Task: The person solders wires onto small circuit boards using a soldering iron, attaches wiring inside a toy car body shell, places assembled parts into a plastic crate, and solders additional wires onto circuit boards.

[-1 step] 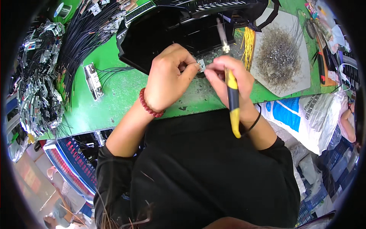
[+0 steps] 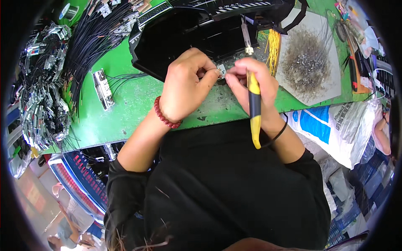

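Observation:
My right hand (image 2: 256,81) is closed around the yellow-and-black handle (image 2: 254,102) of a soldering iron, whose metal shaft (image 2: 246,35) points away from me over the black plastic housing (image 2: 180,37). Its thumb and forefinger come together beside a small whitish piece (image 2: 222,70). On the other side of that piece, my left hand (image 2: 186,81) is closed, thumb against forefinger, with the piece at its fingertips. Exactly how the piece is gripped is hidden by the fingers. A red bead bracelet (image 2: 163,113) circles my left wrist.
Left on the green table (image 2: 130,96) lies a wired metallic module (image 2: 103,89), with bundled black wires (image 2: 86,42) and heaped small parts (image 2: 44,92) beyond. Yellow wires (image 2: 274,48) lie right of the housing, beside a board (image 2: 331,90) with grey debris (image 2: 307,62). A spool (image 2: 69,11) stands far left.
The soldering iron has tilted slightly, its lower handle end shifting a little left and its shaft a little right. My left hand looks almost unmoved.

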A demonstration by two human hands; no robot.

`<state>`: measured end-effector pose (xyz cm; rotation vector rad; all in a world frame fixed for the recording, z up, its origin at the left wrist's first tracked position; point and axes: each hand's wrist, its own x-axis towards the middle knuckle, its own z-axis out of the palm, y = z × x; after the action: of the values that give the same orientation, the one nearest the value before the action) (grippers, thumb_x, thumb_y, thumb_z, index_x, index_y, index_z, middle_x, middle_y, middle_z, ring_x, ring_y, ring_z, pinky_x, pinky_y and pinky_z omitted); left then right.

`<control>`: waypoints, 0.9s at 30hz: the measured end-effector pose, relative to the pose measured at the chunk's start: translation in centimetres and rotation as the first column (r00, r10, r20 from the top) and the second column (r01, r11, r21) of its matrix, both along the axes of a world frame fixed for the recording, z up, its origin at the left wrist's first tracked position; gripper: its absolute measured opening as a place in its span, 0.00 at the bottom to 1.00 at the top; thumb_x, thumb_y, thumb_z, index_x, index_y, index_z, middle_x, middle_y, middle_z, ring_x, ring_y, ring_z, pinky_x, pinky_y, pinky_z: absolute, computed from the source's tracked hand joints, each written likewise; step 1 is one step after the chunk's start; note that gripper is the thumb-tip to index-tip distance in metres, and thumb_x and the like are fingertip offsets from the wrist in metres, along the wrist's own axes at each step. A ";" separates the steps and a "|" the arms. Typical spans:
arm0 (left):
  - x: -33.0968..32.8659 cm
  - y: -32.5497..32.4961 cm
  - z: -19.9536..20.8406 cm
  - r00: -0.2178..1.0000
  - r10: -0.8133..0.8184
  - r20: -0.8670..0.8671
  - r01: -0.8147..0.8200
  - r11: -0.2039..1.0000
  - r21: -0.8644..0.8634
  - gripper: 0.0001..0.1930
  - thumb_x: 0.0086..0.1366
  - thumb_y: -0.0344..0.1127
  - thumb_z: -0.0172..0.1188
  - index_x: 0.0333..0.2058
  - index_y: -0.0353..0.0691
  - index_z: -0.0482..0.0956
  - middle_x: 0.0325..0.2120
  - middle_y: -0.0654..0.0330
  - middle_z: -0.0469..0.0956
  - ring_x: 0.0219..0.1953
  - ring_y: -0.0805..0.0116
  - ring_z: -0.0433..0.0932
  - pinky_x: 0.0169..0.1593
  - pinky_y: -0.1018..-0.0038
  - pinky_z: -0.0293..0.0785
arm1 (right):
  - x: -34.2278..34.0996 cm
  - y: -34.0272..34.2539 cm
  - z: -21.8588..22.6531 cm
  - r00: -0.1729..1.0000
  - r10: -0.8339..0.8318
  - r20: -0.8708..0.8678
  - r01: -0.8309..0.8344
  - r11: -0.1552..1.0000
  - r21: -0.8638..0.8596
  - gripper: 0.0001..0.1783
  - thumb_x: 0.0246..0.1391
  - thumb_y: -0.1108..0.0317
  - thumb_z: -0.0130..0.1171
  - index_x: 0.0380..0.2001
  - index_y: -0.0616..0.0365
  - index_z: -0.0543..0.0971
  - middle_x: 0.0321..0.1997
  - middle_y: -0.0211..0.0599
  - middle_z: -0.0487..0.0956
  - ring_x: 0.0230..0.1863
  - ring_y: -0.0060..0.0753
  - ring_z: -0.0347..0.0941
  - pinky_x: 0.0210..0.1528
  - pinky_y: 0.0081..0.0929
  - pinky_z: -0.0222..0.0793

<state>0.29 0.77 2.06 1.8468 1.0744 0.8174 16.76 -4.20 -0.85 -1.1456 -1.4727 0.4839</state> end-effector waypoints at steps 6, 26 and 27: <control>-0.3 0.1 0.0 1.000 0.015 0.009 -0.015 1.000 -0.002 0.04 0.49 0.22 0.63 0.24 0.33 0.76 0.25 0.55 0.74 0.26 0.62 0.75 0.29 0.72 0.71 | 0.4 -0.4 0.6 0.991 0.070 0.116 -0.060 0.994 -0.092 0.22 0.44 0.84 0.65 0.44 0.59 0.73 0.34 0.37 0.80 0.32 0.23 0.79 0.33 0.18 0.76; 1.9 -0.1 -1.5 0.933 0.002 -0.360 0.211 0.807 0.551 0.07 0.48 0.27 0.66 0.28 0.43 0.80 0.19 0.62 0.71 0.22 0.63 0.75 0.26 0.69 0.71 | 4.7 -1.4 -0.1 0.838 -0.153 0.524 0.121 0.988 0.095 0.19 0.39 0.73 0.68 0.39 0.49 0.78 0.18 0.30 0.71 0.17 0.36 0.69 0.20 0.30 0.63; 2.3 -0.3 -1.3 0.932 0.000 -0.362 0.213 0.808 0.549 0.07 0.48 0.27 0.66 0.28 0.43 0.80 0.19 0.62 0.71 0.22 0.63 0.75 0.26 0.69 0.71 | 4.9 -1.6 0.0 0.868 -0.166 0.468 0.142 0.986 0.086 0.19 0.39 0.74 0.68 0.39 0.51 0.78 0.20 0.31 0.74 0.18 0.36 0.71 0.21 0.30 0.65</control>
<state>2.55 0.48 0.72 2.6330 0.9751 0.8298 21.63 -5.81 -0.82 -1.3947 -1.7789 0.0479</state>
